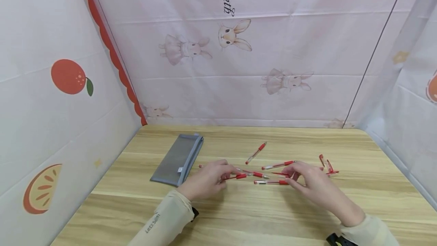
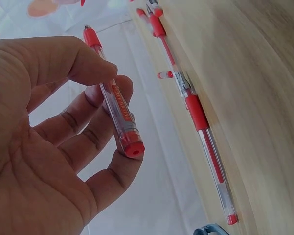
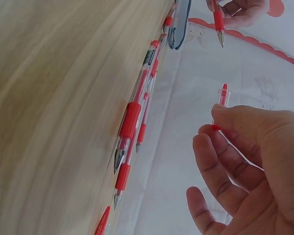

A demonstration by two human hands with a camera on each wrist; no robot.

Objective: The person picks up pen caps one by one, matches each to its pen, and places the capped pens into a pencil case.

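My left hand point(image 1: 209, 177) pinches an uncapped red gel pen point(image 2: 118, 105) between thumb and fingers, its tip facing my right hand in the head view. My right hand point(image 1: 314, 181) holds a small red pen cap point(image 3: 224, 95) at the tips of thumb and forefinger, its narrow end towards the pen. Under and between the hands, several uncapped red pens lie on the table, among them one pen point(image 1: 269, 182) near the right fingertips and another point(image 1: 261, 175) beside the held pen. Farther back lies a slanted pen point(image 1: 256, 153).
A grey mesh zip pouch point(image 1: 170, 160) lies flat to the left of the left hand. Several loose red caps point(image 1: 329, 167) are gathered right of the right hand. Printed cloth point(image 1: 239, 98) hangs behind the wooden table point(image 1: 239, 215) and along both sides.
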